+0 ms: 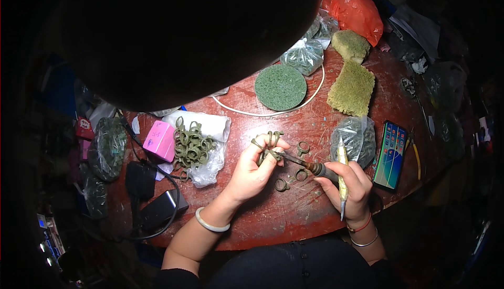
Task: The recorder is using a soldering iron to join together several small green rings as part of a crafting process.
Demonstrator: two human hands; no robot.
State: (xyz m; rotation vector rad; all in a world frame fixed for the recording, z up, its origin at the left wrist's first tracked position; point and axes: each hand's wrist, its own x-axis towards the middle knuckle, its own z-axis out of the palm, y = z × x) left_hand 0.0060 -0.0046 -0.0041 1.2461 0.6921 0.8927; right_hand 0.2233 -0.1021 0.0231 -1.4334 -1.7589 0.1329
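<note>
My left hand (251,173) is closed around several dark green rings (273,136), some seemingly worn over its fingers, one pinched near the thumb. In my right hand (354,192) is a soldering iron (317,169), its thin metal tip reaching the rings at my left fingertips. A slim double-pointed carving tool (342,171) with a yellowish wrapped grip also sits between the right fingers. Loose green rings (301,174) lie on the table between and below the hands. To the left, a heap of similar rings (191,147) rests on a clear plastic bag (210,171).
On the red worn table (241,231) are a pink block (159,141), a black box (164,209) with cables, a round green pad (280,87), yellowish sponges (352,88), a filled plastic bag (354,137), a lit phone (390,155) and pliers (416,158). A large dark shape covers the upper left.
</note>
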